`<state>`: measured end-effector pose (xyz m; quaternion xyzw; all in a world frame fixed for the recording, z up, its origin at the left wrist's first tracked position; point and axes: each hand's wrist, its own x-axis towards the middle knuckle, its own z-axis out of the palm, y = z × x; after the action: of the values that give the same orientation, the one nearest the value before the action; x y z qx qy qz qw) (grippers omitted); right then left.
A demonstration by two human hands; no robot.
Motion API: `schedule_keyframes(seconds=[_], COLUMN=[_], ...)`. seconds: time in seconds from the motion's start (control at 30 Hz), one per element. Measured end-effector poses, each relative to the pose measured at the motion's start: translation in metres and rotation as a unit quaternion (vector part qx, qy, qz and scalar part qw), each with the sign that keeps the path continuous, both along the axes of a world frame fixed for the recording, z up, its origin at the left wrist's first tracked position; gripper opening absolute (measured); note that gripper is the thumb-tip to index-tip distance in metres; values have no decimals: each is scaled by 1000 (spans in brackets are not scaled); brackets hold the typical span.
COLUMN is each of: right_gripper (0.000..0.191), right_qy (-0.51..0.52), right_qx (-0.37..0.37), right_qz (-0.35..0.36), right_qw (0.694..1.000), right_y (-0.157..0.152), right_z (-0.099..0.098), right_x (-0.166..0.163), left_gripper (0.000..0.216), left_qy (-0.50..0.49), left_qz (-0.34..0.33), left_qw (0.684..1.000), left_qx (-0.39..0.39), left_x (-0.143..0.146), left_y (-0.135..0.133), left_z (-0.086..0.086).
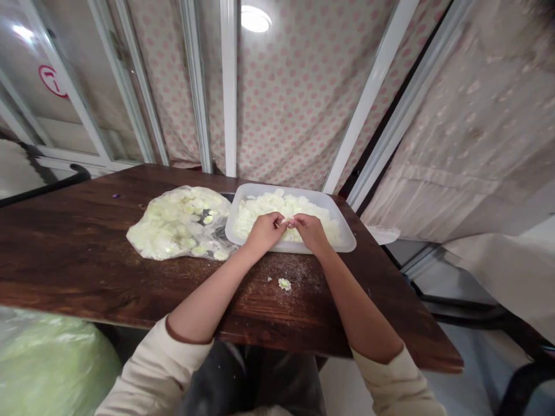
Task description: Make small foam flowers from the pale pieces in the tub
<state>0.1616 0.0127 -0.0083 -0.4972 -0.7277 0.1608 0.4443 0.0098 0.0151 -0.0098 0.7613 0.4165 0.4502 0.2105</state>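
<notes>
Both my hands meet above a translucent white plastic tray (281, 192) heaped with pale cream, petal-like pieces (277, 208). My left hand (264, 233) and my right hand (309, 231) pinch one small pale piece (282, 221) between their fingertips, over the tray's near rim. To the left of the tray lies a clear plastic bag (180, 223) holding more pale yellow-green pieces. One loose piece (284, 283) rests on the wood just in front of the tray, among fine pale crumbs.
The dark wooden table (82, 254) carries everything, with its edge close to my body. A large pale green bag (52, 367) sits on the floor at lower left. Polka-dot fabric and white window frames stand behind the table.
</notes>
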Motion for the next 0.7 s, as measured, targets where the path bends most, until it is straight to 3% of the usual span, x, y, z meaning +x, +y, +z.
schedule_keyframes(seconds=[0.27, 0.43, 0.7], right_gripper=[25, 27, 30], right_qy=[-8, -43, -67], right_qx=[-8, 33, 72], right_qz=[-15, -18, 30], right_qw=[1000, 998, 995], right_y=[-2, -4, -5], right_z=[1, 3, 4], right_x=[0, -3, -4], left_gripper=[17, 17, 17], left_qy=[-16, 5, 45], left_qz=[-13, -27, -27], left_qw=[1000, 1000, 998], left_qx=[-2, 0, -20], left_x=[0, 0, 0], left_y=[1, 1, -4], left_z=[-1, -2, 3])
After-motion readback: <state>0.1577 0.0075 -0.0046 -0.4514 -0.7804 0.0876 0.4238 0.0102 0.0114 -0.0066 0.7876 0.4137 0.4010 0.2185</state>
